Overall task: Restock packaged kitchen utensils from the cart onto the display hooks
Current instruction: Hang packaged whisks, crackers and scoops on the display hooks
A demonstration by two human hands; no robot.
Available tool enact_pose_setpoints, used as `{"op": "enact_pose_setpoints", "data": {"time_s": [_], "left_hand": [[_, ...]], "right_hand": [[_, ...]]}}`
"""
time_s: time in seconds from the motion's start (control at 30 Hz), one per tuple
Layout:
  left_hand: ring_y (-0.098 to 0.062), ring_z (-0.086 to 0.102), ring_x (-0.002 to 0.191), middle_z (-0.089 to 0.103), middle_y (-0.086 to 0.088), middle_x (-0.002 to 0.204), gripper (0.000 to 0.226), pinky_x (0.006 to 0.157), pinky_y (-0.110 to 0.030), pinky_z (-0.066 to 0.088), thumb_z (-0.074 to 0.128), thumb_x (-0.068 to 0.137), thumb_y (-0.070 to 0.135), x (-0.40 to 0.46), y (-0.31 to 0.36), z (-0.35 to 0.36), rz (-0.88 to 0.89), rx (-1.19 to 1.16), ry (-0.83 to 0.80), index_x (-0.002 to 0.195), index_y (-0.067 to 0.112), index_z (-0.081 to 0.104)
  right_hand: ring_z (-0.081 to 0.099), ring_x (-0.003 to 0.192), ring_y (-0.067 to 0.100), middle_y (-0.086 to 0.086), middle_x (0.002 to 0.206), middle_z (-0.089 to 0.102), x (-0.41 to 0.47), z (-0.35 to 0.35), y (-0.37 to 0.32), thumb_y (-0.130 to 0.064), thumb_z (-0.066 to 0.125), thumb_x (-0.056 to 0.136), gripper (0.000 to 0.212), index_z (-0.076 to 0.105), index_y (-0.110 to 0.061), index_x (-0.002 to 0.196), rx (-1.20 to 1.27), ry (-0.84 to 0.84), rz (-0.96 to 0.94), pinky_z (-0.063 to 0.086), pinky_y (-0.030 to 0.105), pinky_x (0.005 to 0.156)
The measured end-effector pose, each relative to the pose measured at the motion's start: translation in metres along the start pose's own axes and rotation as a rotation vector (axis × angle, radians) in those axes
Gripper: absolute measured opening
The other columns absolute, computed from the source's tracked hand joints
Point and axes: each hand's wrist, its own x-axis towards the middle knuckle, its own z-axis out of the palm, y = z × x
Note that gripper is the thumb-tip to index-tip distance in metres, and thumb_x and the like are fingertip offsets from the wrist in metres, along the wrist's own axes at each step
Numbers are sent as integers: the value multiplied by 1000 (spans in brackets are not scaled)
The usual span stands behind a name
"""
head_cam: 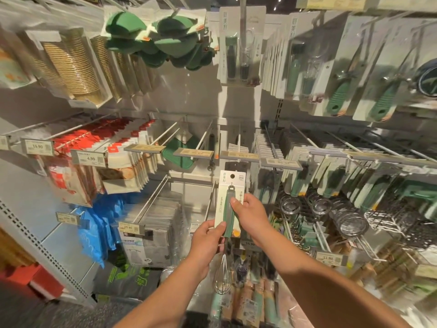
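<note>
A packaged whisk [229,209] with a green handle on a white card stands upright in front of the display, its wire head hanging below at the centre. My left hand [208,235] pinches the card's lower left corner. My right hand [250,214] grips the card's right side, thumb pressed on the handle. The card's hang hole sits just below the grey price-tag bar of a display hook [239,140] in the middle row. That hook carries a few white cards further back. More packaged utensils [248,301] lie below my hands, apparently in the cart.
Hooks all around are loaded: red packets [94,143] at left, green mitts [156,41] above, carded green-handled tools [340,95] at right, glass lids [321,204] lower right, blue packs [97,228] lower left. A white perforated shelf upright [35,235] runs down the left.
</note>
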Motion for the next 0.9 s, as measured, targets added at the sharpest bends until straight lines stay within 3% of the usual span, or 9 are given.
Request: {"op": "enact_pose_setpoints", "data": {"time_s": [0.13,0.33,0.4,0.47,0.5,0.6,0.73,0.8,0.9], "left_hand": [[-23,63,77,77,-14,94,17,62,-31,52,62,102,17,1,0,2,-6,11,-15,117,8,66],[-18,68,80,76,-12,108,23,66,-28,56,64,101,20,7,1,3,-19,25,5,123,19,61],[-18,67,79,73,-10,103,21,65,-28,54,64,101,18,8,3,2,-24,12,12,122,20,61],[-17,67,80,72,-5,101,20,68,-29,53,65,101,20,10,4,1,-14,10,25,120,22,61],[-17,69,84,72,-4,104,20,70,-28,53,66,101,21,12,4,0,-5,19,37,120,23,62],[-19,70,98,70,-4,112,22,76,-29,52,68,100,26,14,7,-1,16,44,57,121,25,62],[-21,70,107,69,-5,117,18,92,-39,55,69,99,28,18,11,-4,36,49,72,115,29,63],[-20,69,107,69,-5,119,18,101,-45,54,70,98,29,19,13,-6,42,65,78,115,28,65],[-18,68,98,71,-7,117,18,93,-42,56,68,99,28,20,14,-8,42,70,82,116,23,67]], "right_hand": [[61,81,10,-7,88,66,2,-4,-3,-26,61,104,11,61,-21,95,-2,21,-8,42,25,68],[38,65,8,-9,73,41,12,-9,-11,-26,58,105,35,41,-23,74,-35,72,34,28,25,57],[45,79,12,-6,89,48,21,-11,-11,-31,57,105,21,53,-17,90,-58,55,52,36,27,69],[49,102,20,4,115,55,28,-12,-14,-32,57,106,26,56,-9,119,-61,58,66,39,31,89],[50,108,23,9,124,56,29,-12,-18,-31,57,106,28,55,-9,123,-65,66,83,39,33,94],[51,110,23,8,129,59,41,-13,-24,-27,57,106,33,56,-5,131,-51,86,105,41,34,97],[47,138,34,16,153,48,64,-9,-27,-29,60,105,59,40,0,152,1,100,188,39,35,104],[46,140,36,17,155,46,72,-7,-27,-30,64,102,64,39,0,153,31,109,238,39,39,110],[46,140,38,17,155,46,76,-1,-24,-39,67,99,72,39,1,152,47,94,294,40,42,112]]}}
